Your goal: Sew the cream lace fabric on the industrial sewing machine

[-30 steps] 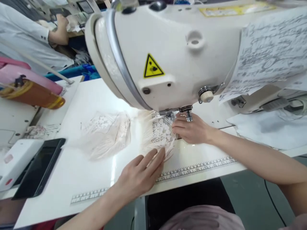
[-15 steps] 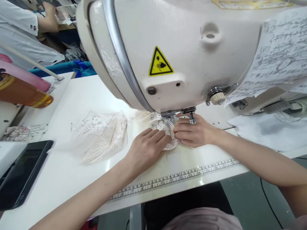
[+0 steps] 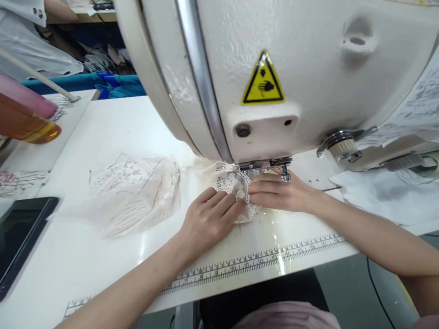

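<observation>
A small piece of white lace (image 3: 233, 183) lies under the presser foot (image 3: 265, 165) of a large cream sewing machine (image 3: 274, 68). My left hand (image 3: 209, 219) rests on the lace from the left, fingers together and pressed flat on it. My right hand (image 3: 279, 194) holds the lace's right edge just in front of the needle area, fingers closed against the fabric. The two hands nearly touch at the lace.
A loose pile of lace pieces (image 3: 133, 196) lies to the left on the white table (image 3: 103, 137). A printed ruler strip (image 3: 254, 262) runs along the front edge. A dark phone (image 3: 18, 237) sits at far left. White cloth (image 3: 384, 196) lies at right. Another person's sleeve (image 3: 27, 9) shows at back left.
My left hand slid forward from the table's front onto the lace beside the presser foot. The view moved closer to the machine. My right hand stayed at the lace.
</observation>
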### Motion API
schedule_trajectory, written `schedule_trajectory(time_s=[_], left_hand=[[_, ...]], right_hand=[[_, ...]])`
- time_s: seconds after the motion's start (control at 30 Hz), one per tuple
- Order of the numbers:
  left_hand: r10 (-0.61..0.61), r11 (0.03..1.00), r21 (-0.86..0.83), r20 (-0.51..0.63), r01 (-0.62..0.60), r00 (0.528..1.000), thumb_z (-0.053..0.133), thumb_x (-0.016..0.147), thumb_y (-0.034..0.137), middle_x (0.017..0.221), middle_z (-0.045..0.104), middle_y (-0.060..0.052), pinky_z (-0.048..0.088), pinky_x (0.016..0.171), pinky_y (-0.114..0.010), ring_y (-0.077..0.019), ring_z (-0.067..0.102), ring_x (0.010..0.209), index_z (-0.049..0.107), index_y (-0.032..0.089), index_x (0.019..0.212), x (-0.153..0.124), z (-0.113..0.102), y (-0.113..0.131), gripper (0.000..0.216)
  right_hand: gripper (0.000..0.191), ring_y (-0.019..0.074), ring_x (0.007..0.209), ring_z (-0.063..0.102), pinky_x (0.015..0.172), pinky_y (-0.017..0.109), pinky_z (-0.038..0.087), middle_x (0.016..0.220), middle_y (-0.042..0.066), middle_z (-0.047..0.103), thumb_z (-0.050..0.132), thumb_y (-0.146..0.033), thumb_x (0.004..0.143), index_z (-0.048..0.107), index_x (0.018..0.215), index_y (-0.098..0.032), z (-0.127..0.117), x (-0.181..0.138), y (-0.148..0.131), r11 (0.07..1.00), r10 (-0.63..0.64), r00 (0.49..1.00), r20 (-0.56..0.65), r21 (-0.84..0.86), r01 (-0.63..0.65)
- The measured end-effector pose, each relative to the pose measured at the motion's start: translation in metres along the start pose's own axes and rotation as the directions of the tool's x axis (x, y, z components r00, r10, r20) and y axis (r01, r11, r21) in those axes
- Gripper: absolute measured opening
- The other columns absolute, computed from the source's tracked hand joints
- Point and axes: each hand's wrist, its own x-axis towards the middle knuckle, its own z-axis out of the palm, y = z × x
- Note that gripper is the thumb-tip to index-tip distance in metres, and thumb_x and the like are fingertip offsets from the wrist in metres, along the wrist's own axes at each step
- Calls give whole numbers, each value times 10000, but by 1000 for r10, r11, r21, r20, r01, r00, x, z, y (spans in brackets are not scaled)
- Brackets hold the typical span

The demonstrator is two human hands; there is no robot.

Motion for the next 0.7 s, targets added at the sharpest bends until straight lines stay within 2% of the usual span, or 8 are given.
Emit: schedule_trajectory(time_s=[0.1, 0.17, 0.27, 0.33, 0.47, 0.7], left_hand=[[17, 997, 74, -10, -16, 1000, 505, 851, 37, 635, 601, 26, 393, 567, -304, -128, 528, 558, 600, 179, 876, 0, -2, -1, 173], [21, 993, 117, -29, -18, 999, 534, 838, 58, 663, 630, 21, 451, 640, -338, -143, 577, 602, 608, 176, 884, 1, -2, -2, 145], [19, 999, 48, -21, -18, 1000, 541, 855, 139, 920, 715, -64, 509, 880, -433, -233, 666, 913, 616, 146, 959, 0, 1, -4, 128], [-3, 999, -32, 31, 4, 1000, 513, 882, 177, 1124, 688, -121, 499, 981, -435, -271, 611, 1132, 604, 118, 1019, 0, 4, -5, 174], [-62, 995, -69, 113, 70, 992, 460, 926, 204, 1237, 645, -136, 558, 928, -368, -255, 575, 1208, 582, 115, 1048, -3, 6, -4, 194], [-78, 995, -46, 102, 83, 992, 465, 926, 213, 1235, 642, -165, 575, 901, -362, -262, 594, 1181, 590, 99, 1008, -2, 6, -4, 188]], right_hand=[[152, 76, 861, 630, 997, 319, 464, 916, -67, 700, 494, -129, 949, 610, 887, -205, 2, 0, 2, 990, -6, 999, -49, 141, 13], [108, 83, 847, 650, 1083, 348, 427, 859, -49, 708, 540, -199, 947, 628, 886, -186, 3, 0, 2, 972, 3, 997, -74, 235, 14], [92, 88, 833, 666, 1072, 337, 454, 821, -30, 715, 564, -213, 936, 644, 910, -175, 3, 1, 1, 959, 47, 995, -89, 283, -20], [97, 87, 827, 668, 1058, 332, 469, 836, -24, 719, 552, -181, 936, 644, 908, -179, 2, 1, -1, 964, 78, 994, -77, 262, -55], [125, 82, 798, 661, 997, 296, 509, 814, -21, 712, 536, -146, 934, 640, 873, -179, 1, 3, -3, 975, 87, 995, -49, 208, -75], [178, 57, 721, 641, 1032, 263, 478, 753, -47, 695, 512, -123, 936, 642, 833, -188, 3, 7, -4, 987, 74, 994, -79, 151, -62]])
